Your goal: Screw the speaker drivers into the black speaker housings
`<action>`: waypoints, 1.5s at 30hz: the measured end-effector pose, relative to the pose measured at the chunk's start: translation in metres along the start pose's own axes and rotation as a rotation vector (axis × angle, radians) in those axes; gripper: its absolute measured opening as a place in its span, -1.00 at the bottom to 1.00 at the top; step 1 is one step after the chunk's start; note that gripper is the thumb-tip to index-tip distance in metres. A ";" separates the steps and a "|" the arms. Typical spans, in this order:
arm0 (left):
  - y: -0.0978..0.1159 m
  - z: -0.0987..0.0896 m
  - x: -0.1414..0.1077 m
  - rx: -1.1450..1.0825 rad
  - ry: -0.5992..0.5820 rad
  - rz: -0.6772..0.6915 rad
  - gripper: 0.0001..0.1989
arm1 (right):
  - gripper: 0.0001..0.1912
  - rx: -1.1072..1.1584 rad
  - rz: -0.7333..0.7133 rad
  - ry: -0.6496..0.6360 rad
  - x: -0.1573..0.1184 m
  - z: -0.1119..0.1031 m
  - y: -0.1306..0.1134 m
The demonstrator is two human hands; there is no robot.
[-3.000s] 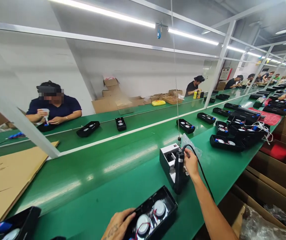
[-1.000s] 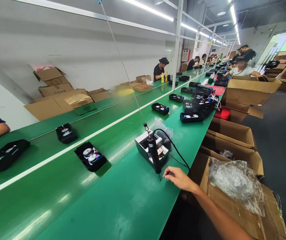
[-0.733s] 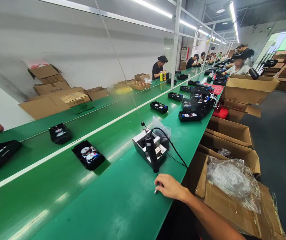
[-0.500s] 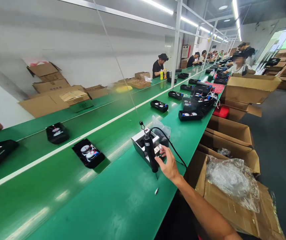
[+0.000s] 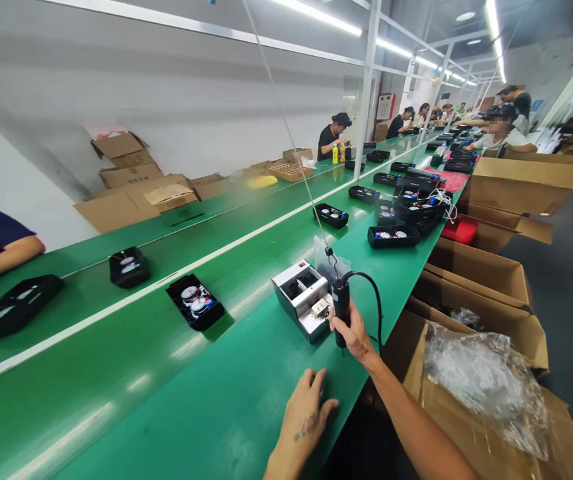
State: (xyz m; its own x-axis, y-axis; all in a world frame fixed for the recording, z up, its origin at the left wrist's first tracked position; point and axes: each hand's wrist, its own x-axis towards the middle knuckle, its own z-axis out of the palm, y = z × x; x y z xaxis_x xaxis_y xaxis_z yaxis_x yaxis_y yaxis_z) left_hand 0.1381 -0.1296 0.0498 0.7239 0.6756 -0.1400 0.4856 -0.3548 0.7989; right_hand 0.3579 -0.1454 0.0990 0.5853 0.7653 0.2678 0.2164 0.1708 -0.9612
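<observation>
My right hand (image 5: 352, 333) is wrapped round a black electric screwdriver (image 5: 341, 303), which hangs upright from a cable with its bit pointing down. My left hand (image 5: 307, 410) is low over the green bench (image 5: 206, 407), fingers apart, with nothing seen in it. The small silver part that lay on the bench is out of sight near that hand. Just left of the screwdriver stands a silver and black screw feeder box (image 5: 302, 293). A black housing with round parts (image 5: 196, 303) lies further left on the green belt.
More black housings (image 5: 393, 236) lie along the line, several heaped beyond the feeder. Open cardboard boxes (image 5: 483, 267) and clear plastic wrap (image 5: 486, 383) are at the right. A person's arm (image 5: 13, 257) rests at the far left. Other people sit further back.
My right hand has closed on the screwdriver and moved it right, away from the feeder box. My left hand has come into view from below. The view has shifted a little.
</observation>
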 end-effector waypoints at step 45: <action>0.023 -0.004 -0.032 -1.019 0.534 -0.236 -0.53 | -0.79 0.901 0.134 0.083 -0.058 0.056 -0.077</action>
State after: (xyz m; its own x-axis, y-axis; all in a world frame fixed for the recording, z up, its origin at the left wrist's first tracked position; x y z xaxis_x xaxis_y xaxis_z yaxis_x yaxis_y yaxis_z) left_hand 0.1240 -0.1567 0.0745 0.2533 0.9268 -0.2772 -0.2119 0.3327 0.9189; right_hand 0.2629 -0.1684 0.1540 0.6231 0.7728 0.1206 -0.5287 0.5298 -0.6632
